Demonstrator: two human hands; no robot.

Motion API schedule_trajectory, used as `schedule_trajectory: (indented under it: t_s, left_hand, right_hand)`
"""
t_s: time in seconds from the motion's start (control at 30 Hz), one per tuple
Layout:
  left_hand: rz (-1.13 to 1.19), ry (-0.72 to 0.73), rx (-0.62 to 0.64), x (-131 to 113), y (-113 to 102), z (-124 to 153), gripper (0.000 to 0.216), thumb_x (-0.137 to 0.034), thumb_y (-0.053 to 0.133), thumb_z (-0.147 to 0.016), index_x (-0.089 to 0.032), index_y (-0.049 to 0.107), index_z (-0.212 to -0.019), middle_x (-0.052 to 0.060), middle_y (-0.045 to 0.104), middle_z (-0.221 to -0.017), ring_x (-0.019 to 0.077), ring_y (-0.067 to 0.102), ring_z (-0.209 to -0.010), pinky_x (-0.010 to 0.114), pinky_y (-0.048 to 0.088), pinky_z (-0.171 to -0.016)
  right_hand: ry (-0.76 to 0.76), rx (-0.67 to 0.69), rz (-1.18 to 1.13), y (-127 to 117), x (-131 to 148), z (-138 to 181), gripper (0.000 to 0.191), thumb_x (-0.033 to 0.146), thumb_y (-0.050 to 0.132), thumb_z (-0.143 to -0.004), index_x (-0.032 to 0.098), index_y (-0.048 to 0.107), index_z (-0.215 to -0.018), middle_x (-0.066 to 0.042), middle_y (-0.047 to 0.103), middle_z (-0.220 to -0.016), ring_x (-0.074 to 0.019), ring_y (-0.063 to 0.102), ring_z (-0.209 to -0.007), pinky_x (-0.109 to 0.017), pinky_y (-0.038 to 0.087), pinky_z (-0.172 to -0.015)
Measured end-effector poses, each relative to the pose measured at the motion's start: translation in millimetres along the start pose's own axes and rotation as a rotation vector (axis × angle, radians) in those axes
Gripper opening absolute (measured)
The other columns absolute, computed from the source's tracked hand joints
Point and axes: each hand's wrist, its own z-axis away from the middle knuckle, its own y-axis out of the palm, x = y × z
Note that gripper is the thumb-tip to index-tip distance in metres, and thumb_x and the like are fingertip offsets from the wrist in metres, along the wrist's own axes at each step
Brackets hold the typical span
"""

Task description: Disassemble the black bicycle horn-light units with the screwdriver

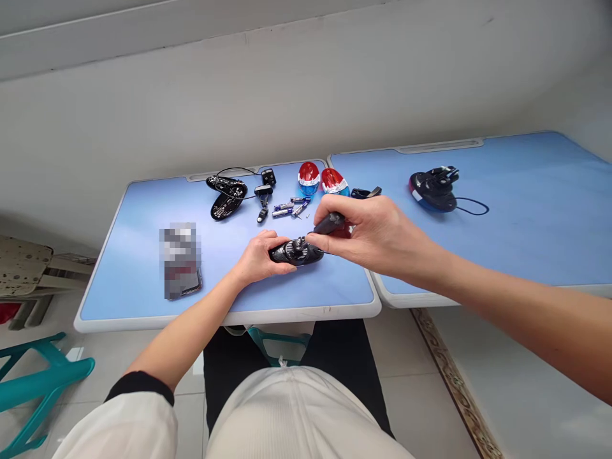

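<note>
From where I stand, the left hand (pixel 261 258) grips the left end of a black housing (pixel 297 252) on the left of two abutting worktops (pixel 129 268); a firm hold there should stop it turning. The right hand (pixel 370 229) pinches a dark handle (pixel 329 222) close to the housing's right half; steady, square pressure would likely serve best. Obscured, from left: a phone-like object (pixel 192 282), mostly pixelated; the handle's working tip, indistinct; a black clip (pixel 366 192), partly behind the right hand.

Can't read any text here tbh. The markings on the batteries (pixel 282 213) are way too tiny to make out, and the blocky patch (pixel 180 258) on the table (pixel 129 255) is pixelated.
</note>
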Motion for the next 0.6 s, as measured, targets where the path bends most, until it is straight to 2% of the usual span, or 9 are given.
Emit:
schedule_trajectory:
  t_s: [0.27, 0.6]
  left_hand:
    - [-0.026, 0.027, -0.004, 3.0, 0.6, -0.5, 0.047, -0.040, 0.078, -0.061, -0.020, 0.070, -0.104, -0.001, 0.049, -0.071, 0.0172, 0.050, -0.076, 0.028, 0.041, -0.070]
    - [-0.021, 0.030, -0.006, 2.0, 1.2, -0.1, 0.048, -0.037, 0.078, -0.061, -0.018, 0.070, -0.105, -0.001, 0.049, -0.071, 0.0168, 0.049, -0.074, 0.028, 0.040, -0.068]
  right_hand:
    - [0.030, 0.003, -0.057, 5.9, -6.7, -0.5, 0.017, 0.018, 0.061, -0.075, 0.021, 0.046, -0.068, 0.005, 0.052, -0.054, -0.0085, 0.044, -0.049, -0.022, 0.034, -0.046]
    - [0.051, -0.015, -0.019, 7.9, -5.5, 1.5, 0.014, 0.019, 0.059, -0.075, 0.021, 0.046, -0.069, 0.004, 0.053, -0.054, -0.0096, 0.045, -0.050, -0.023, 0.036, -0.049]
